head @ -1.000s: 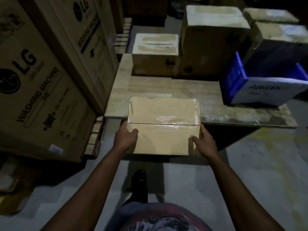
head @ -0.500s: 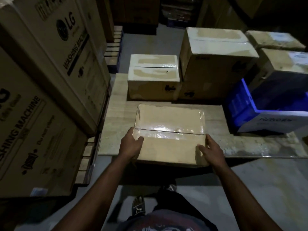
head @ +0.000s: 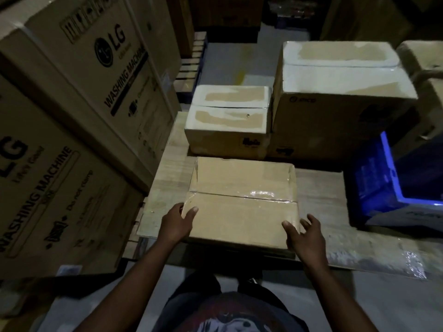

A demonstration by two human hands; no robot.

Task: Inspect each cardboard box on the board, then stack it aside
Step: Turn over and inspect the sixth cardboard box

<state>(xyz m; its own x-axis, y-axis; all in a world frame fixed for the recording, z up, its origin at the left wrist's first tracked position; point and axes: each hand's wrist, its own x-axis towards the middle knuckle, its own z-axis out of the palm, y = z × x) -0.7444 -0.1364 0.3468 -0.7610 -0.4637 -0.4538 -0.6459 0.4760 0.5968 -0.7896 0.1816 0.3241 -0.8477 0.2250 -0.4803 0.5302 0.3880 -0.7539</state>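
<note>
Low in the middle of the frame, the cardboard box (head: pixel 242 202) sits on the near part of the board (head: pixel 318 188), its taped seam running across the top and catching a glare. The left hand (head: pixel 176 222) grips its near left corner, thumb laid over the top and fingers wrapped round the side. The right hand (head: pixel 304 238) is spread at the near right corner, thumb on the top face and fingers fanned just beside the edge; whether those fingers touch the cardboard I cannot tell. To my eye this box is in the middle of its check, held but not yet carried off. Behind it, touching or nearly so, a smaller box (head: pixel 227 116) with whitish tape sits at the back of the board, and to the right of that a large box (head: pixel 340 87) rests on another one. Whether those have been looked over nothing here says, so I would count most of the job as left. A blue box (head: pixel 374 183) stands at the right edge, cut off by the frame. Tall washing machine cartons (head: pixel 72 116) fill the left side. The box's far side and underside are hidden, the room is dim, and the small print on the rear boxes is unreadable.
</note>
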